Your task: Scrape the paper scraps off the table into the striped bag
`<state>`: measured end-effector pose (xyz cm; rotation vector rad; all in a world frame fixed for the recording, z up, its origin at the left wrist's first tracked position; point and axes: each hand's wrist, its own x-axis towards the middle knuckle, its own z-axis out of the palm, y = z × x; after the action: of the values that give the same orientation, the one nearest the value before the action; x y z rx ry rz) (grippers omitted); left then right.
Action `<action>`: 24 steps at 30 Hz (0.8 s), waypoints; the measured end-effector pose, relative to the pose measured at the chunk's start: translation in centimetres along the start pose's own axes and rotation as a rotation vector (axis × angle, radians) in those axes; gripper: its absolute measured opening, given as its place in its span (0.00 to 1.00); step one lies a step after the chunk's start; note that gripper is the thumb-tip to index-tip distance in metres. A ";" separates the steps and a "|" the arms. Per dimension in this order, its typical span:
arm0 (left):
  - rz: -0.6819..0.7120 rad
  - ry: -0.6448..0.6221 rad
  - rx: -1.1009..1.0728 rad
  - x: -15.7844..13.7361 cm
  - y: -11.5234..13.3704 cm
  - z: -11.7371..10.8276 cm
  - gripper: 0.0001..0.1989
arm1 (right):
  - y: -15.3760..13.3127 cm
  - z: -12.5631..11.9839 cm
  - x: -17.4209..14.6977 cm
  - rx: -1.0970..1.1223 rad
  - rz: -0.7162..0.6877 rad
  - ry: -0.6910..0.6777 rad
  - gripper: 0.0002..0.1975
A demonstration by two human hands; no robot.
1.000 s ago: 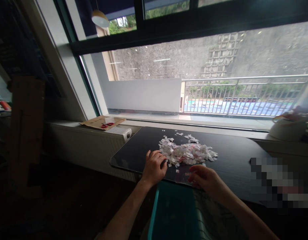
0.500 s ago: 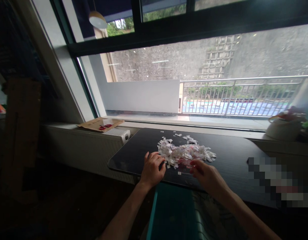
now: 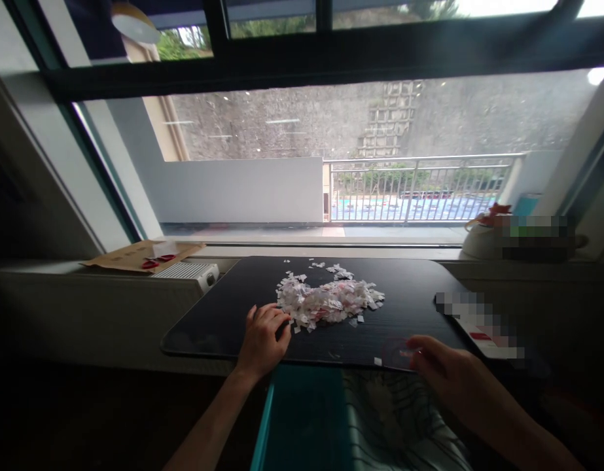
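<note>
A pile of small white and pinkish paper scraps (image 3: 326, 301) lies on a black table (image 3: 203, 314). My left hand (image 3: 265, 337) is at the pile's near left edge, its thumb apart from its loosely bent fingers. Whether its fingertips touch scraps is hard to see. Over the table's near edge, to the right of the pile, my right hand (image 3: 442, 366) pinches a clear, pink-tinged, rounded piece (image 3: 398, 353), faint against the dark top. One loose scrap (image 3: 377, 361) lies left of this piece.
Below the near edge stands a teal bin (image 3: 306, 418), beside striped cloth (image 3: 394, 418). Red-handled scissors (image 3: 158, 261) lie on brown paper (image 3: 120, 256) by the radiator (image 3: 206, 278). A partly blurred flat object (image 3: 483, 330) lies at the right; a white pot (image 3: 478, 242) stands on the sill.
My right hand has moved right with the clear piece, away from the pile towards the table's near right. My left hand stays beside the pile. The camera view has turned right.
</note>
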<state>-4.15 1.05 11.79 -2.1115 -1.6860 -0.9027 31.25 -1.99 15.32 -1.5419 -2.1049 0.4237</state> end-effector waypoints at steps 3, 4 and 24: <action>0.012 -0.004 0.012 0.0 -0.2 0.0 0.08 | 0.0 0.4 0.2 0.031 -0.007 0.042 0.16; 0.014 -0.008 0.015 0.0 -0.2 0.0 0.08 | 0.0 0.6 0.4 0.050 -0.011 0.055 0.16; 0.064 0.060 -0.088 0.6 -0.3 -0.4 0.08 | 3.3 2.6 2.6 0.692 0.119 -0.071 0.12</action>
<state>-4.45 1.33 12.40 -2.1587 -1.5674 -1.0273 31.78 1.60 11.95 -1.2383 -1.6471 1.1238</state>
